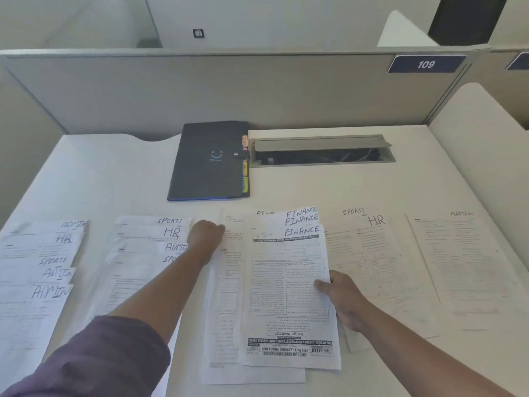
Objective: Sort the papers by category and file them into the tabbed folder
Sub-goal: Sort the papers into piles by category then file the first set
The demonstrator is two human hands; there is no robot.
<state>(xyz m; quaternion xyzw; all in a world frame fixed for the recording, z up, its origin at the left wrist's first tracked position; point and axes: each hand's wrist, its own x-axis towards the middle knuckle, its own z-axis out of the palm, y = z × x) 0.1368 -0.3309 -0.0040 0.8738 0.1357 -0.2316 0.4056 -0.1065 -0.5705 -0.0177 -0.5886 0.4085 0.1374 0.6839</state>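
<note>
While the tabbed folder is lying closed at the table's far centre, I am gathering FINANCE sheets: right hand fingers pinching their right edge, left hand closed on another sheet's corner. Next comes squaring the stack.

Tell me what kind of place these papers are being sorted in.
Most likely an office cubicle or shared study carrel: grey partition panels wall in the white desk, a blue number plate reading 109 marks the seat, and a grey cable hatch is set into the desktop.
</note>
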